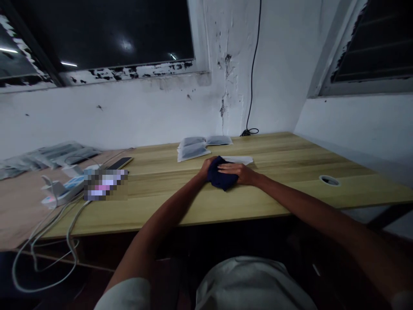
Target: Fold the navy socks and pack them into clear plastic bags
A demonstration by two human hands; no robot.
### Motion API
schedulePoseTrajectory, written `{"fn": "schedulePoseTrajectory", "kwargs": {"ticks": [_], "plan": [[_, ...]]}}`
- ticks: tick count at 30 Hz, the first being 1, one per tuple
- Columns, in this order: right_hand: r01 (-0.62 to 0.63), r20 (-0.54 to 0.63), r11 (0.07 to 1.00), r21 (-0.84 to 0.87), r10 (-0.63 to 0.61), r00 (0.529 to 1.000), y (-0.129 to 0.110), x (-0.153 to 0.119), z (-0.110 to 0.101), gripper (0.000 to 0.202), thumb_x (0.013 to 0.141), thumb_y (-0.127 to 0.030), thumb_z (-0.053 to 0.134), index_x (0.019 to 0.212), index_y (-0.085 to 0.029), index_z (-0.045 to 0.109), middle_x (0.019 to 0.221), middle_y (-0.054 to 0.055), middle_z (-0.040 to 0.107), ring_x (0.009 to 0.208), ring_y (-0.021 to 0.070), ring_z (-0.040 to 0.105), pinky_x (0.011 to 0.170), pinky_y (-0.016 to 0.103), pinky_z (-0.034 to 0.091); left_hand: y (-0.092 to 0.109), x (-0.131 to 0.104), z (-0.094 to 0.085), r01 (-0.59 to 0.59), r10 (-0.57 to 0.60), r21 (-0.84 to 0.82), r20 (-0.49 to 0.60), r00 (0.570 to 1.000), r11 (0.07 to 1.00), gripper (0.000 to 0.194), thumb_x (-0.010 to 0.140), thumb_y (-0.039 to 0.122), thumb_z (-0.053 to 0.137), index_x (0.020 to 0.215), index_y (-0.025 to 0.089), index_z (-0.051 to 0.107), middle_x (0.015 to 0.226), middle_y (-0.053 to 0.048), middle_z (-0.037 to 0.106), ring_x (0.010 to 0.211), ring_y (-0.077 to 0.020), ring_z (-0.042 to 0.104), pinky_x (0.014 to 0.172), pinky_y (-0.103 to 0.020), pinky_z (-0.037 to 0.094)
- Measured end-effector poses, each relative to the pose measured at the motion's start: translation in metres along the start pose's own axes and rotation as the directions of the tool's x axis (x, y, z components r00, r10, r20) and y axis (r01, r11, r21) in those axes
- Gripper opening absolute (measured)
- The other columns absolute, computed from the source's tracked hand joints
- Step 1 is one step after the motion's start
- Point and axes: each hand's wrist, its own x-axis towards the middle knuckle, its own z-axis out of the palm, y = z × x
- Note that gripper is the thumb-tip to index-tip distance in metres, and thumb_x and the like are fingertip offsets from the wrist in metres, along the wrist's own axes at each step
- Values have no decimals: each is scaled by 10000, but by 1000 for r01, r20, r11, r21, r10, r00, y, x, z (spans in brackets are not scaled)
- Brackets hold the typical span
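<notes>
The big wooden surface (pixel 290 172) runs along a white wall. Clear bags (pixel 193 148) with dark things inside lie near the wall, close behind the hands. In the middle sits a bunched dark blue cloth (pixel 219 174). The left hand (pixel 206 168) grips its left side. The right hand (pixel 240 172) lies flat on top, fingers spread out. A white sheet (pixel 240 159) peeks out just behind the cloth.

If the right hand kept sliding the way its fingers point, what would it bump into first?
The right hand lies on the dark cloth, fingers pointing left; it would probably meet the left hand gripping the cloth's other side.
</notes>
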Motion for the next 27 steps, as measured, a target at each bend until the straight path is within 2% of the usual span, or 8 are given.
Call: {"fn": "schedulePoseTrajectory", "kwargs": {"ticks": [2, 5, 11, 13, 15, 20, 23, 27], "plan": [[-133, 59, 988, -77, 138, 989, 10, -3, 0, 527, 793, -53, 589, 1295, -208, 631, 1325, 74, 639, 1269, 224, 566, 1096, 404, 448, -2, 0, -3, -43, 42, -24, -37, 998, 999, 345, 816, 210, 618, 1151, 142, 667, 1189, -126, 690, 1090, -249, 647, 925, -411, 532], [-372, 65, 890, -264, 402, 914, 14, -2, -4, 552, 731, 9, 550, 1234, -189, 665, 1273, 87, 671, 1206, 255, 610, 1055, 400, 468, 3, 3, -5, -134, 136, 33, -70, 988, 991, 478, 793, 190, 647, 1267, 140, 603, 1285, -158, 636, 1184, -266, 598, 994, -453, 481], [-684, -100, 469, -559, 781, 617, -1, 11, -1, 347, 876, -137, 495, 1173, -84, 666, 1103, 230, 708, 1012, 335, 681, 877, 414, 523, 41, 12, -2, -273, 264, 257, 71, 962, 927, 587, 796, 74, 575, 1376, 134, 510, 1370, -162, 576, 1301, -277, 496, 1040, -475, 412], [-711, -98, 423, -562, 819, 565, -1, 11, 1, 314, 917, -197, 467, 1094, -81, 698, 1035, 241, 720, 971, 341, 691, 839, 418, 527, 52, 12, 0, -308, 292, 270, 99, 951, 912, 572, 798, 61, 550, 1365, 127, 515, 1372, -149, 576, 1295, -268, 497, 1039, -458, 415], [-692, -39, 511, -510, 790, 612, 2, 7, -1, 296, 920, -233, 490, 1065, -97, 710, 1034, 224, 726, 974, 328, 691, 839, 407, 527, 57, 11, 0, -303, 287, 277, 96, 953, 912, 540, 799, 83, 562, 1336, 131, 534, 1348, -139, 592, 1256, -263, 521, 1027, -446, 428], [-356, -43, 898, -258, 357, 933, 0, 0, -16, 441, 829, -188, 636, 1269, -176, 612, 1232, 126, 674, 1137, 270, 622, 988, 427, 487, 40, 8, -11, -140, 129, 336, 55, 990, 931, 229, 831, 137, 565, 1046, 138, 644, 1071, -128, 667, 1035, -241, 591, 908, -391, 488], [-188, -176, 960, -207, 153, 973, -9, 5, -25, 468, 848, -173, 622, 1310, -238, 587, 1271, 93, 639, 1193, 259, 571, 1046, 470, 452, 23, 7, -21, -53, 7, 395, 116, 993, 917, 135, 824, 88, 515, 867, 140, 632, 903, -119, 649, 867, -220, 595, 786, -337, 498], [-234, -184, 944, -232, 194, 964, -3, 2, -29, 672, 731, -167, 727, 1372, -243, 538, 1399, 122, 495, 1304, 311, 445, 1079, 532, 411, 11, 2, -28, -9, -56, 431, 140, 989, 902, 174, 784, 64, 525, 915, 139, 612, 927, -124, 649, 839, -217, 596, 747, -312, 483]]}}
